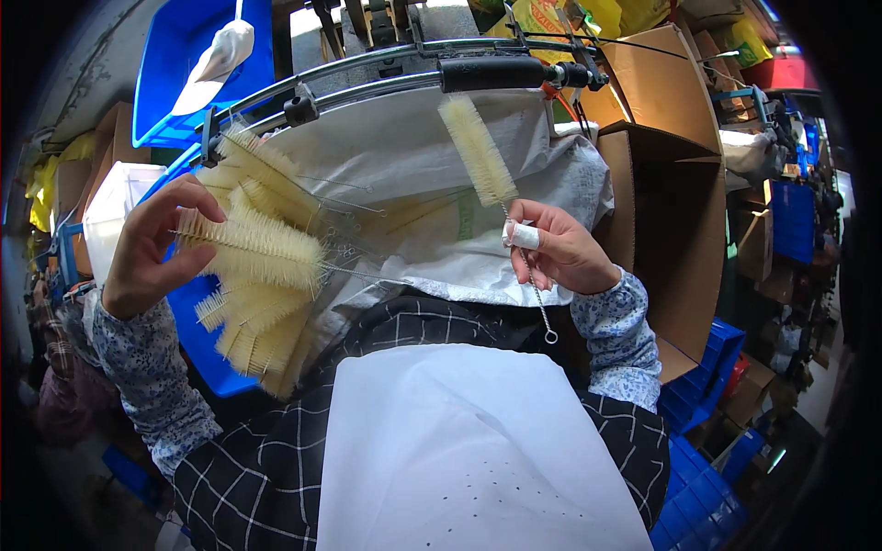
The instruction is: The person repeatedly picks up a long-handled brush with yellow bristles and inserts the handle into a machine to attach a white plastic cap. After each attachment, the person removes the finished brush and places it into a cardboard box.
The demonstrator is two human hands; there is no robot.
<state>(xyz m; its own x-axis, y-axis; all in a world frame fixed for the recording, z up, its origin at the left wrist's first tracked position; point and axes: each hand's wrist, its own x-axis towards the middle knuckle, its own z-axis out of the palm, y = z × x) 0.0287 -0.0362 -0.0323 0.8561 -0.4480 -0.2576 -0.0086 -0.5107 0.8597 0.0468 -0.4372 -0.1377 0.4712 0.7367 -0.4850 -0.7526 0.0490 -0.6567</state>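
Right hand grips the twisted metal stem of a cream-bristled cylindrical brush, just below the bristles. Its long axis runs steeply — bristles up and slightly left, small wire loop down and slightly right. White tape wraps one finger of that hand.

Left hand has thumb and forefinger curved round the bristle tip of a second, thicker cream-bristled brush; can't tell from here if they're pressing or just resting. That one lies almost level, dipping a little to the right, wire stem pointing toward the right hand.

Heap of cream-bristled wire brushes sits to the right of the left hand and around the second brush — left hand is clearly nearer, right hand well apart from it. White woven sack spreads between the hands, blue plastic bin shows under the heap's left edge. Steel rail with a black roller runs beyond; open brown cardboard box right of the right hand.

Markings: coloured print on a yellow plastic bag at the back, faded green patch on the sack. No label visible on the brushes.
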